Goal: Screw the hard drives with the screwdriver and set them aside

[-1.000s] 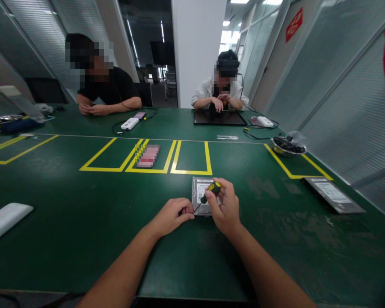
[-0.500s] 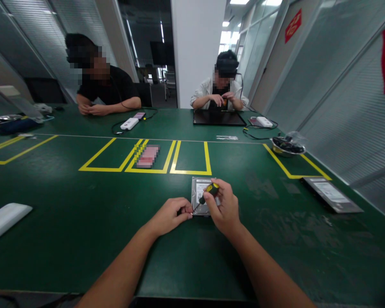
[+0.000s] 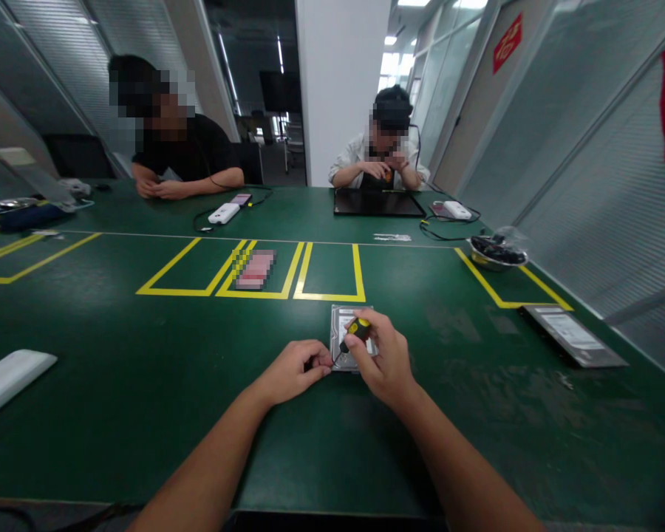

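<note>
A hard drive (image 3: 340, 319), silver with a white label, lies flat on the green table in front of me. My right hand (image 3: 385, 358) grips a short screwdriver (image 3: 359, 328) with a yellow and dark green handle. The shaft slants down to the left, its tip at the drive's near left corner. Beside that corner my left hand (image 3: 299, 369) has its thumb and fingers closed in a pinch, touching the drive's edge close to the tip. Whatever is between those fingertips is too small to make out. Part of the drive is hidden behind my right hand.
To the right lie a larger drive (image 3: 573, 336) and a bowl of dark parts (image 3: 496, 251). A white object (image 3: 14, 380) is at left. Yellow tape (image 3: 329, 298) marks the table, with a blurred pink object (image 3: 256, 270). Across sit two people; one bends over a black panel (image 3: 380, 203).
My right hand has turned the screwdriver a little, and its handle has shifted slightly left and down. My left hand and the drive stay nearly still. The person opposite has raised a hand.
</note>
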`<state>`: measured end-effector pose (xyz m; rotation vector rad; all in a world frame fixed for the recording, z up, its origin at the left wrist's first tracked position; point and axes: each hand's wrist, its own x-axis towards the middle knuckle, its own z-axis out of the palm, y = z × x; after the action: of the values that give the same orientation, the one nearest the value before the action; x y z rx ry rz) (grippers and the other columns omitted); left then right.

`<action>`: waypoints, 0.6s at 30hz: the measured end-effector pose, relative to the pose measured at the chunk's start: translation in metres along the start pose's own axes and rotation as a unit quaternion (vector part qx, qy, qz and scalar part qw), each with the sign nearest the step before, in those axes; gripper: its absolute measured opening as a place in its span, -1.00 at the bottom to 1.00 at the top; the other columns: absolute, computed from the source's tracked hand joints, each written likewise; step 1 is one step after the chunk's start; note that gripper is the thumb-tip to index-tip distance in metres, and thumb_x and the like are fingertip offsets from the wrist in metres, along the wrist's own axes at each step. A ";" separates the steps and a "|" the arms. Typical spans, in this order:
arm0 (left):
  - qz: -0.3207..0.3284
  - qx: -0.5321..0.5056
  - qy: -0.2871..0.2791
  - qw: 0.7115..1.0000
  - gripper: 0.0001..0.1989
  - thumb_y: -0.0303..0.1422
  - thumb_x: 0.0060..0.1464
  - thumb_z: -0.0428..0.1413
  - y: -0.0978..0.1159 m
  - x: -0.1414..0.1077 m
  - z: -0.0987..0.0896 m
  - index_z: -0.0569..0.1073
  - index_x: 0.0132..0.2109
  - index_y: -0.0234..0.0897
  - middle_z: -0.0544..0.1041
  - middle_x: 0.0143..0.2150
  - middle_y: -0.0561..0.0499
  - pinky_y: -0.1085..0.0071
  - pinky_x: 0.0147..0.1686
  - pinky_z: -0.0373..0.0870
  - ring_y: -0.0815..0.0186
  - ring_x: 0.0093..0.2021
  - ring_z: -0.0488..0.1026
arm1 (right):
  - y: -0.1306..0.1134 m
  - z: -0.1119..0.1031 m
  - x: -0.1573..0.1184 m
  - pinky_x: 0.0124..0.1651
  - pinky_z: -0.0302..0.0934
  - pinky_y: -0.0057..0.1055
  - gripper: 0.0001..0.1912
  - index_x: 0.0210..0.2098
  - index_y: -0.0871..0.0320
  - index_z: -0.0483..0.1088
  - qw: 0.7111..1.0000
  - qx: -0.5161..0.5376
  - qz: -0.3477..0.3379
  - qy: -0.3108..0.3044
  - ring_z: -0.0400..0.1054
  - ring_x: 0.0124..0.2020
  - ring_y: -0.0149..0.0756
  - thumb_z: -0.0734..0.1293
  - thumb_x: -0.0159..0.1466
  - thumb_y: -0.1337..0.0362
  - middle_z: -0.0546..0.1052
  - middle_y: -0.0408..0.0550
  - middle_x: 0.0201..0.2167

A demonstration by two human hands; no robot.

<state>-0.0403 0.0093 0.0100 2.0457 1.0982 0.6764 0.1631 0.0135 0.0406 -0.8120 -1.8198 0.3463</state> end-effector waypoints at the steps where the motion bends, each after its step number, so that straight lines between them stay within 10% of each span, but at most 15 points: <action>1: 0.000 -0.002 0.001 1.000 -0.97 -0.45 0.09 0.12 0.000 0.000 0.000 0.45 -0.29 -0.31 0.43 -0.38 0.08 0.49 -0.35 0.24 0.39 -0.37 0.35 | -0.003 -0.001 0.003 -0.23 0.32 -0.37 -0.66 0.04 0.10 0.25 1.000 0.002 -0.009 -0.008 0.38 -0.34 -0.37 0.30 0.28 0.29 0.48 -0.06 -0.22; 18: -0.016 -0.022 0.006 1.000 -0.92 -0.39 0.08 0.12 -0.001 0.001 0.001 0.43 -0.33 -0.33 0.41 -0.41 0.09 0.49 -0.37 0.23 0.38 -0.39 0.33 | -0.017 -0.013 0.042 -0.23 0.26 -0.40 -0.79 -0.09 0.14 0.40 0.989 0.010 -0.048 -0.141 0.35 -0.35 -0.38 0.27 0.30 0.25 0.50 -0.09 -0.30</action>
<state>-0.0391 0.0103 0.0088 1.9845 1.1107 0.6928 0.1599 0.0278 0.0854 -0.6844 -2.1068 0.4333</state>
